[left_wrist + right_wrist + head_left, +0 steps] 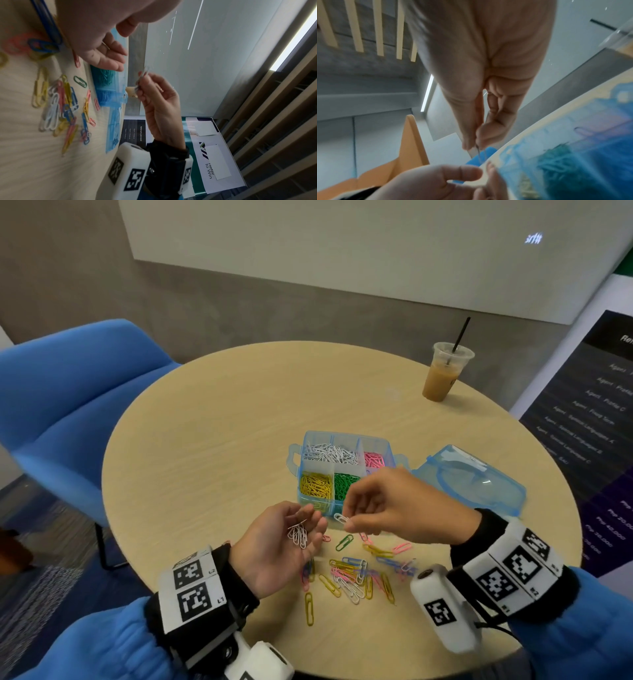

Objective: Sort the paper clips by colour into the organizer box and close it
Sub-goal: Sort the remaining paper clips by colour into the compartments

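My left hand [308, 522] lies palm up over the table's front, cupping several white clips [298, 534] on relaxed fingers [109, 56]. Just to its right, my right hand [347, 523] pinches a single white clip [340, 518] between thumb and forefinger; the left wrist view shows this white clip [143, 75] above the table. The open blue organizer box [310, 436] stands behind the hands, with white, pink, yellow and green clips in separate compartments. My right hand hides its front right part. Loose mixed-colour clips [352, 573] lie under the hands.
The box's detached blue lid [469, 477] lies to its right. An iced coffee cup with a straw [445, 374] stands at the round table's [205, 440] far right edge. A blue chair [68, 392] is at the left, a banner at the right.
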`<state>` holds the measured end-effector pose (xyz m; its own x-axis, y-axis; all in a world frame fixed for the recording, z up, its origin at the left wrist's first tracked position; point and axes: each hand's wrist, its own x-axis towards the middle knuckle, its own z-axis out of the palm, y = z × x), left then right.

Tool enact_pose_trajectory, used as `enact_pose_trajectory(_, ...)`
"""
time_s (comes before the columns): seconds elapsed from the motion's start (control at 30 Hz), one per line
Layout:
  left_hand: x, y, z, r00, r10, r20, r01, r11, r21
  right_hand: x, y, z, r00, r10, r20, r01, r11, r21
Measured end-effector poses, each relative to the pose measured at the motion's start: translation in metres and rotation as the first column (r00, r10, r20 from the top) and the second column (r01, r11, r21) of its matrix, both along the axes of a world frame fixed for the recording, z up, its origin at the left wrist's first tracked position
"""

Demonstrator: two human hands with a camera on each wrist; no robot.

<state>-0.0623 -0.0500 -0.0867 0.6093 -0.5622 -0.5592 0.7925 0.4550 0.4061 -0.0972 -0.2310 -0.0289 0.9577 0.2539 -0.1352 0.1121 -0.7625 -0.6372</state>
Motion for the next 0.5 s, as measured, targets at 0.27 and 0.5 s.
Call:
enact_pose_trajectory(0.27,-0.008,-0.002,0.012,1.000,-0.032,0.001,0.031,0.990,-0.138,0.001,0.021,0.006,0.989,-0.051,0.136,0.023,0.981,0.194)
enact_pose_trajectory(0.5,-0.001,0.001,0.010,0.998,0.048,-0.043,-0.052,0.992,-0.114,-0.012,0.014,-0.009,0.993,0.023,0.114,0.005,0.971,-0.239)
